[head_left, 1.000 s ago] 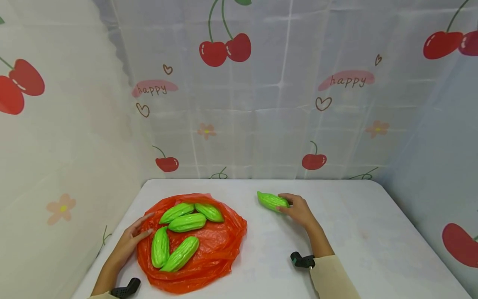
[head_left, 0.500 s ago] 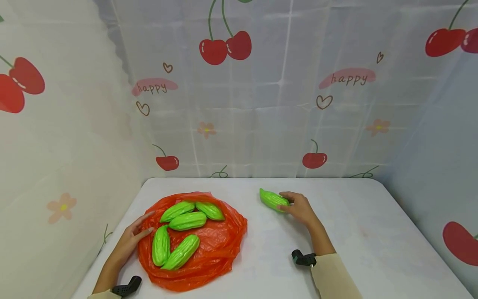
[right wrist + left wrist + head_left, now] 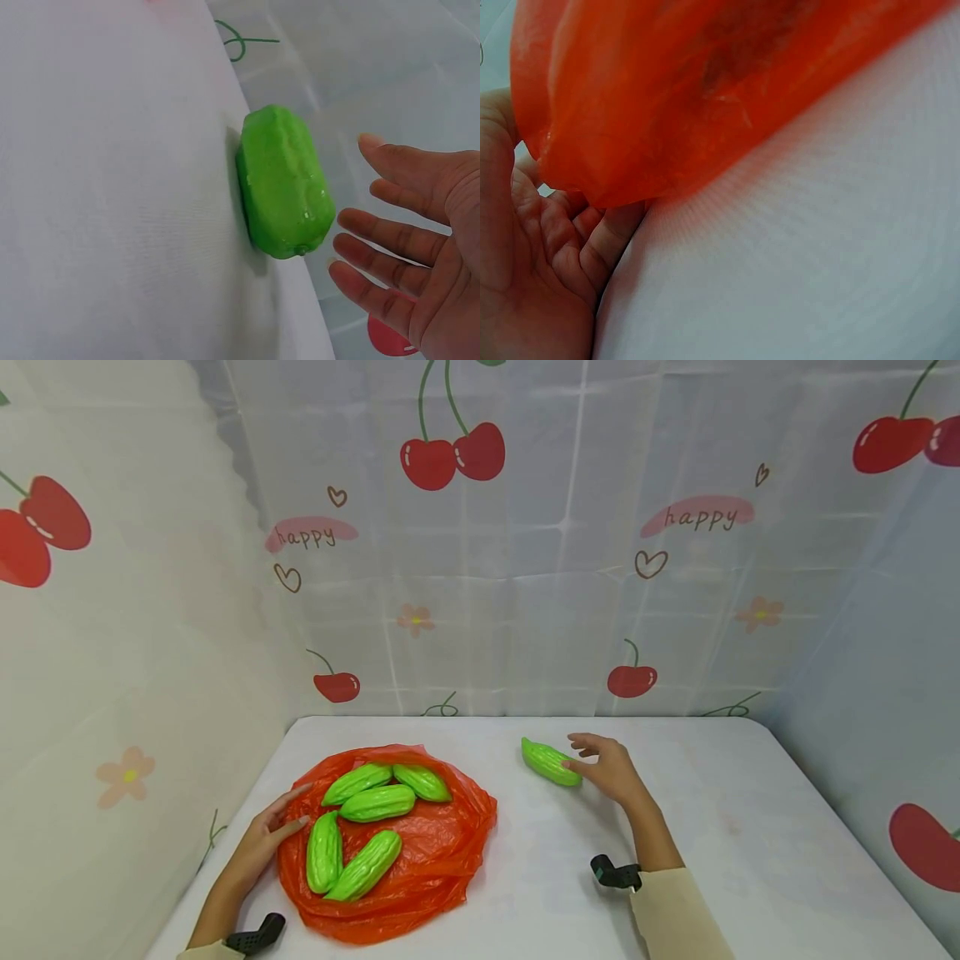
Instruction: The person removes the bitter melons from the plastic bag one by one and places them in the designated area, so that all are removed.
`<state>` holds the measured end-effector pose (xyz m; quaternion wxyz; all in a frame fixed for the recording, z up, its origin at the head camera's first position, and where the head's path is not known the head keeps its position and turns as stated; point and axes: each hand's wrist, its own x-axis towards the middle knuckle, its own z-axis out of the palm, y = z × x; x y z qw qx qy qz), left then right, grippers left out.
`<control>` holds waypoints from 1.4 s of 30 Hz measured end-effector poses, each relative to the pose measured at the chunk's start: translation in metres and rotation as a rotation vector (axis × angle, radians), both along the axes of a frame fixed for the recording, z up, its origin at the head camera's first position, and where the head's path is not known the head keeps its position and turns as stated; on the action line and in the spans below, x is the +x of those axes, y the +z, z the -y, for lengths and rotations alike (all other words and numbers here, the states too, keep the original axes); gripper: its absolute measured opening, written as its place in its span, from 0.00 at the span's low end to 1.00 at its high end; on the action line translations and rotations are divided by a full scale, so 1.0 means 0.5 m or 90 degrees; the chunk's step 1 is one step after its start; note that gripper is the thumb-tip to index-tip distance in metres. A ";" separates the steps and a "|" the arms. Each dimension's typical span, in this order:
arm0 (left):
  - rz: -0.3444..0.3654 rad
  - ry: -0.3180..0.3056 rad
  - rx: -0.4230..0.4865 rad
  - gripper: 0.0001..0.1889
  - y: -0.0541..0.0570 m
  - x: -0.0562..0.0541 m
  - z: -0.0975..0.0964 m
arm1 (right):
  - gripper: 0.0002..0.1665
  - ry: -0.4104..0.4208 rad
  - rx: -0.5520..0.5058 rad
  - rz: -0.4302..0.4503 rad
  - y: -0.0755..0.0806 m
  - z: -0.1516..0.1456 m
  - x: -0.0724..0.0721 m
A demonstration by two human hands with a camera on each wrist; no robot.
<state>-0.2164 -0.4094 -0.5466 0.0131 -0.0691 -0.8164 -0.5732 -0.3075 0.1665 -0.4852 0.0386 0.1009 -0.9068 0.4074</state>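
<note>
One loose gourd (image 3: 546, 762) lay on the table (image 3: 750, 827), apparently placed; five gourds (image 3: 377, 803) sat in the red bag (image 3: 442, 852); right hand (image 3: 611, 772) was spread beside the loose one, left hand (image 3: 261, 839) spread against bag edge

Head view, from its centre. Bag (image 3: 435, 860), seven o'clock: thin plastic film, crinkled, semi-glossy. Gourds (image 3: 377, 803) inside it: ribbed, glossy, plastic-looking. Lone gourd (image 3: 546, 762), five o'clock: same ribbed gloss. Tabletop (image 3: 517, 893), six o'clock: smooth, matt. Wall sheet (image 3: 525, 568), twelve o'clock: plastic-looking, fold-creased, slight sheen. Sleeve (image 3: 675, 910), five o'clock: matt cloth. Wrist device (image 3: 617, 873) beside it: dark, plastic-looking.
</note>
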 end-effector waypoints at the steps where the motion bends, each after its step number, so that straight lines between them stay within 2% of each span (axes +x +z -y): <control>1: -0.002 -0.001 0.000 0.30 -0.001 0.000 0.000 | 0.32 0.000 0.002 -0.007 0.005 0.000 0.001; 7: 0.001 0.006 -0.015 0.30 0.000 -0.002 0.000 | 0.32 0.003 0.000 -0.036 0.032 0.007 0.009; 17: 0.036 0.035 -0.051 0.31 0.007 0.004 -0.002 | 0.32 0.025 -0.022 -0.054 0.059 0.027 0.029; 24: 0.024 0.023 -0.037 0.30 0.006 0.003 -0.002 | 0.31 0.048 -0.030 -0.058 0.083 0.049 0.041; 32: 0.011 0.018 -0.030 0.30 0.003 0.000 -0.001 | 0.31 0.075 -0.034 -0.069 0.088 0.074 0.049; 42: 0.025 0.024 -0.036 0.30 0.005 0.002 -0.002 | 0.30 0.103 -0.027 -0.071 0.087 0.111 0.062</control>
